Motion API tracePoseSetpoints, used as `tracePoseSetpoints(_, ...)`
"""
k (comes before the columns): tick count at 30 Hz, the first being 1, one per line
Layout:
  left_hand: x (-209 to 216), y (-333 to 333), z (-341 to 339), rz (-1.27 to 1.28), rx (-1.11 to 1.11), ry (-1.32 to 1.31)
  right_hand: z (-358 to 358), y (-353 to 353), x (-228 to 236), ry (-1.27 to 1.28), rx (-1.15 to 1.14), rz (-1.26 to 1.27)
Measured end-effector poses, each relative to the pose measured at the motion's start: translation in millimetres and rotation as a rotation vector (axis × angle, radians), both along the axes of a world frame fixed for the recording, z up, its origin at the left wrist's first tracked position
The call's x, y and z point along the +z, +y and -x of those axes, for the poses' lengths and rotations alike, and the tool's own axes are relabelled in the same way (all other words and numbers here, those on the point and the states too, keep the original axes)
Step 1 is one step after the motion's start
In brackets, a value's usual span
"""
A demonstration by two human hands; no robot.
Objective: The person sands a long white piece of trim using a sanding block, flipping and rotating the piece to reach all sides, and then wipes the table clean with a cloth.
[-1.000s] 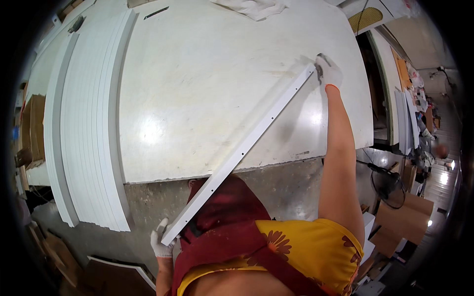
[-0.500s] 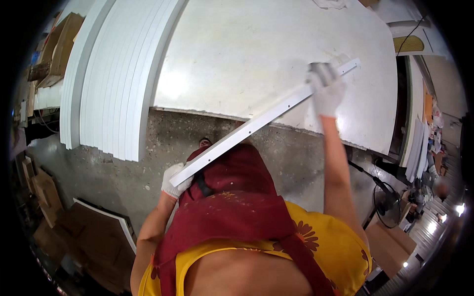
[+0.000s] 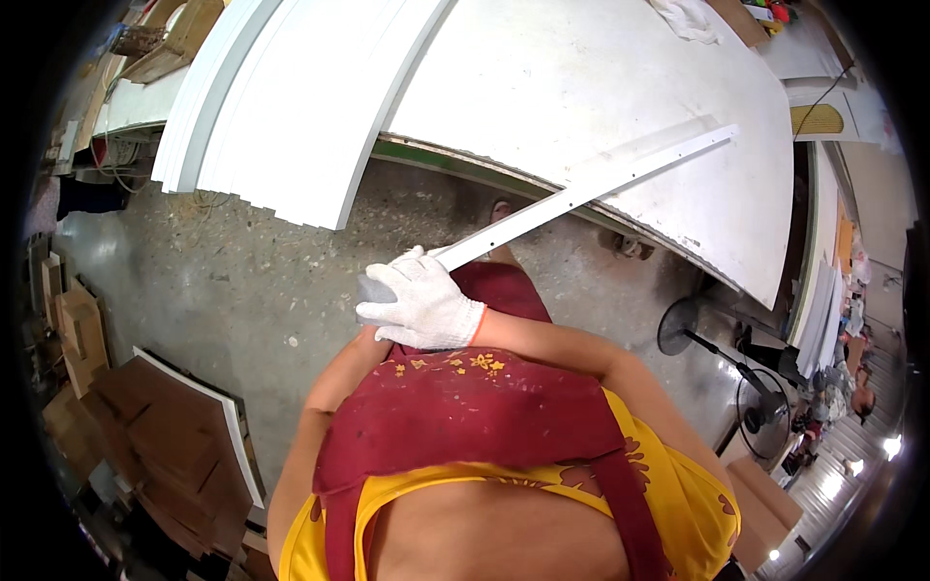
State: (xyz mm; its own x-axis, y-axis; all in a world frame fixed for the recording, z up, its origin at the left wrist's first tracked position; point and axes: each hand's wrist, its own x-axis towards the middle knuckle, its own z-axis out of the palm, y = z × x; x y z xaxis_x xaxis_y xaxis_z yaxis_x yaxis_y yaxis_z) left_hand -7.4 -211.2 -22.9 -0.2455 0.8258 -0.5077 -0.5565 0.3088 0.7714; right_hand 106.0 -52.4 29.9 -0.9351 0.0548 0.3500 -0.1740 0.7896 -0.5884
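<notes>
A long white strip [image 3: 572, 197] with small holes along it slants from my lap up to the white table, its far end resting over the tabletop. My left hand [image 3: 414, 254], in a white knit glove, is at the strip's near end, mostly hidden beneath my right hand. In a matching glove with an orange cuff, my right hand [image 3: 426, 302] lies across that near end, fingers curled around a grey pad [image 3: 372, 291]. What the pad is made of I cannot tell.
The white table [image 3: 542, 77] spans the far side, with a stack of long white boards [image 3: 300, 97] overhanging its left edge. A white cloth [image 3: 688, 19] lies at the back. Brown panels [image 3: 165, 436] lean lower left; a black fan [image 3: 760, 407] stands right.
My right hand has swept down the strip from its far part to the near end, over my left hand. The view has shifted, so the board stack appears higher and further right.
</notes>
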Motion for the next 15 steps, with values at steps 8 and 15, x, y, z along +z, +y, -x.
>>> tracePoseSetpoints(8, -6.4, 28.7, 42.8, -0.048, -0.298, 0.177, 1.7, 22.3, 8.1, 0.168, -0.123, 0.285)
tracePoseSetpoints(15, 9.4, 77.0, 16.0, -0.088, -0.152, -0.059, -67.1, 97.8, -15.6, -0.029, -0.559, -0.115)
